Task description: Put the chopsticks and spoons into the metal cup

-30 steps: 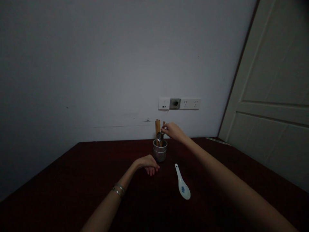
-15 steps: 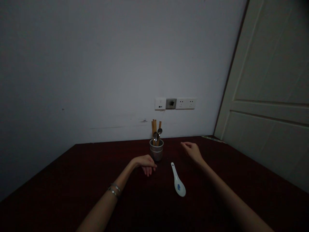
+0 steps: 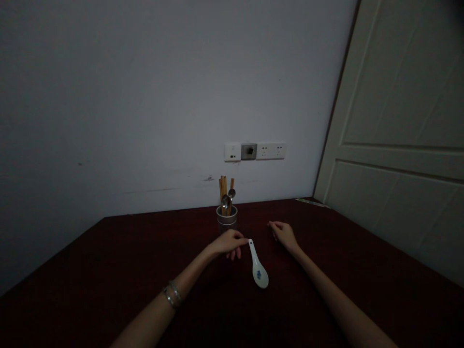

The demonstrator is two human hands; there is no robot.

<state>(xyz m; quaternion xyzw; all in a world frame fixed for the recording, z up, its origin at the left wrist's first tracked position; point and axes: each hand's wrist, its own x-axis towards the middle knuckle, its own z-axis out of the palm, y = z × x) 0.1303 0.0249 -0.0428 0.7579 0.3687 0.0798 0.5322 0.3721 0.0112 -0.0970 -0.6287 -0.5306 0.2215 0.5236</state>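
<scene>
A white ceramic spoon [image 3: 258,270] with a blue mark in its bowl lies on the dark red table [image 3: 108,290], handle pointing away from me. My left hand [image 3: 227,244], bracelets on its wrist, has thumb and forefinger pinched on the tip of the handle. Just behind that hand stands a metal cup [image 3: 226,221] holding wooden chopsticks [image 3: 222,188] and small metal spoons [image 3: 228,198]. To the right of the spoon, my right hand [image 3: 283,233] rests on the table with loosely curled fingers and holds nothing.
A grey wall with a row of sockets [image 3: 255,151] rises behind the table's far edge. A pale door [image 3: 398,145] stands at the right, close to the table's right edge.
My right hand left the utensils in the cup and came down to the table at the right. My left hand slid right to the spoon's handle tip. The view shifted slightly.
</scene>
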